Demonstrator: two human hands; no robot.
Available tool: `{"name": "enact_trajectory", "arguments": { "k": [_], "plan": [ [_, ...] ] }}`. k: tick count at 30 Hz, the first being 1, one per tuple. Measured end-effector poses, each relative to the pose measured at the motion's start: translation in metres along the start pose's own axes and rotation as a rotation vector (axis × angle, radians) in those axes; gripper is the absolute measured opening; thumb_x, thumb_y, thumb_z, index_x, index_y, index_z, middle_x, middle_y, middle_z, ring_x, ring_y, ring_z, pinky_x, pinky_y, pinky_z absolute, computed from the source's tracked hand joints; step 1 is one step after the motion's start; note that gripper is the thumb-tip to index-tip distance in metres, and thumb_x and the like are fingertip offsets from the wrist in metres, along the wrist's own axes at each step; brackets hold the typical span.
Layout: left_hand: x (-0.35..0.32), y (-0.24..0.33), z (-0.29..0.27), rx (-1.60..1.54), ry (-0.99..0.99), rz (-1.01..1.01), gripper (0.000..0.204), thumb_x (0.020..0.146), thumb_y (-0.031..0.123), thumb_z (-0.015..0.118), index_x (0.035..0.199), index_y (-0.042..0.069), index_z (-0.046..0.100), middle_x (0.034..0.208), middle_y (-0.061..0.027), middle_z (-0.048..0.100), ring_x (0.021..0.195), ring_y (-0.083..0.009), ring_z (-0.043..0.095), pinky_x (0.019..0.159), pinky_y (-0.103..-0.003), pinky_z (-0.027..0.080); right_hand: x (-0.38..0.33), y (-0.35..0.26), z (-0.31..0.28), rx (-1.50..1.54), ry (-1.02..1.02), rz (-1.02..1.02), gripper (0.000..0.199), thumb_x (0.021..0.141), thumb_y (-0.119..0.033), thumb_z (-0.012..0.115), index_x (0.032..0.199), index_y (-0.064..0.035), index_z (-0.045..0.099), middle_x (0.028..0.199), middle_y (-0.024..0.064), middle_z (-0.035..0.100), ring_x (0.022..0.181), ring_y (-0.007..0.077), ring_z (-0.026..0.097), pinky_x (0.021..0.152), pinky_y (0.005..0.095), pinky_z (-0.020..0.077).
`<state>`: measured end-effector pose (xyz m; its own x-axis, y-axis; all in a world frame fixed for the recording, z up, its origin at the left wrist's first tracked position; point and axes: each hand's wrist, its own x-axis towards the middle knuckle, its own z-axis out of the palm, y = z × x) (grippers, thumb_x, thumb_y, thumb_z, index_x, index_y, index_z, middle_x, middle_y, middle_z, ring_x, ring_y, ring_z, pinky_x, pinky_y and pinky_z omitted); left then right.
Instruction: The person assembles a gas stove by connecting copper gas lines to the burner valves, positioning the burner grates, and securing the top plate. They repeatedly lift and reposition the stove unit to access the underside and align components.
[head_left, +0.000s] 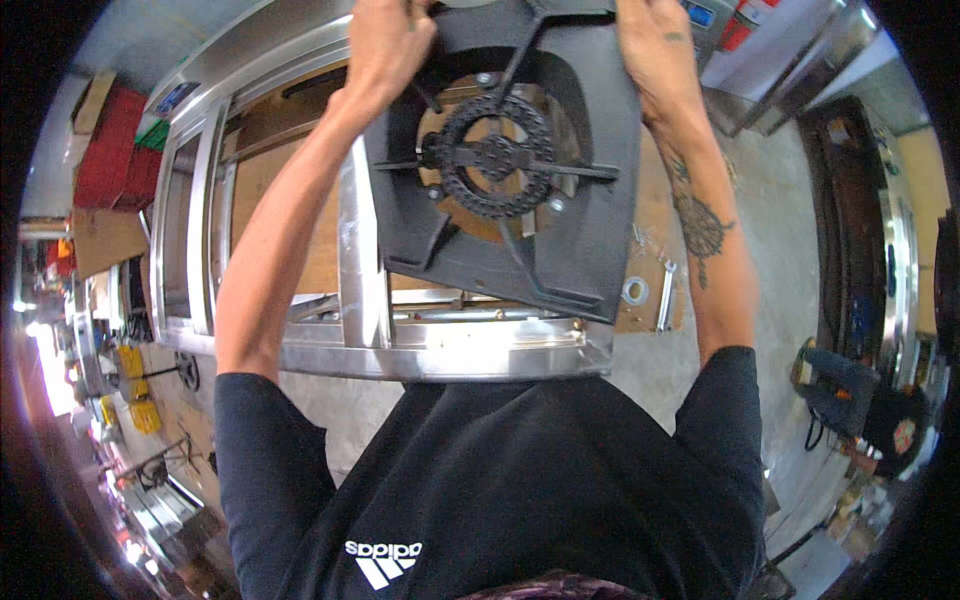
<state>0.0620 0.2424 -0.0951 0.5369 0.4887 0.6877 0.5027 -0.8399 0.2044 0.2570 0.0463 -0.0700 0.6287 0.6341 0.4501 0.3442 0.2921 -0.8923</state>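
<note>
A black cast-iron stove grate (pixel 608 120) spans the space between my two hands, tilted over a stainless steel stove frame (pixel 365 250). Six-odd prongs is hard to count; several prongs point inward over a round toothed burner ring (pixel 497 160) in its opening. My left hand (pixel 388 45) grips the grate near its far left corner, fingers partly cut off by the picture's top edge. At the far right side my right hand (pixel 655 50) is closed on the grate's edge, its fingertips mostly hidden. The grate's near right corner lies over the frame's front rail.
On cardboard right of the frame lie a wrench (pixel 666 296), a white ring-shaped roll (pixel 634 291) and small screws (pixel 642 242). Red boxes (pixel 112 150) stand at far left. Yellow tools (pixel 135 390) lie on the left floor. Another person (pixel 893 430) is at far right.
</note>
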Motion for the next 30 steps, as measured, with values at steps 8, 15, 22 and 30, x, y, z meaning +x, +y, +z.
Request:
{"name": "enact_trajectory", "arguments": {
  "k": [8, 15, 22, 30],
  "plan": [
    [-0.012, 0.007, 0.015, -0.052, -0.078, -0.029, 0.032, 0.098, 0.025, 0.065, 0.095, -0.005, 0.075, 0.093, -0.0331, 0.065, 0.09, -0.0496, 0.063, 0.084, -0.055, 0.049, -0.012, 0.001, -0.005, 0.162, -0.067, 0.327, 0.053, 0.108, -0.039, 0.055, 0.135, 0.0061, 0.06, 0.118, 0.0118, 0.07, 0.101, 0.0158, 0.066, 0.089, 0.0295, 0.0528],
    [-0.015, 0.002, 0.023, -0.047, -0.191, -0.015, 0.036, 0.099, 0.025, 0.062, 0.09, -0.008, 0.073, 0.093, -0.0342, 0.064, 0.089, -0.0499, 0.063, 0.085, -0.056, 0.048, -0.011, 0.022, -0.008, 0.076, -0.043, 0.321, 0.05, 0.107, -0.038, 0.057, 0.127, 0.0069, 0.065, 0.111, 0.0125, 0.072, 0.095, 0.0166, 0.067, 0.084, 0.0306, 0.0537],
    [-0.024, 0.001, 0.027, -0.04, -0.267, -0.065, 0.034, 0.099, 0.025, 0.062, 0.091, -0.007, 0.072, 0.092, -0.0347, 0.064, 0.091, -0.0508, 0.063, 0.085, -0.056, 0.049, -0.016, 0.036, -0.004, 0.162, -0.051, 0.369, 0.049, 0.107, -0.037, 0.056, 0.124, 0.0078, 0.066, 0.107, 0.0117, 0.073, 0.091, 0.0166, 0.067, 0.083, 0.0308, 0.0533],
    [-0.035, 0.007, 0.027, -0.079, -0.233, -0.13, 0.026, 0.089, 0.015, 0.07, 0.087, -0.01, 0.076, 0.091, -0.0376, 0.067, 0.091, -0.0494, 0.068, 0.088, -0.054, 0.054, -0.006, 0.027, 0.003, 0.048, -0.067, 0.423, 0.054, 0.106, -0.039, 0.058, 0.131, 0.0081, 0.064, 0.12, 0.0123, 0.071, 0.106, 0.0178, 0.065, 0.093, 0.0305, 0.0505]
  ]
}}
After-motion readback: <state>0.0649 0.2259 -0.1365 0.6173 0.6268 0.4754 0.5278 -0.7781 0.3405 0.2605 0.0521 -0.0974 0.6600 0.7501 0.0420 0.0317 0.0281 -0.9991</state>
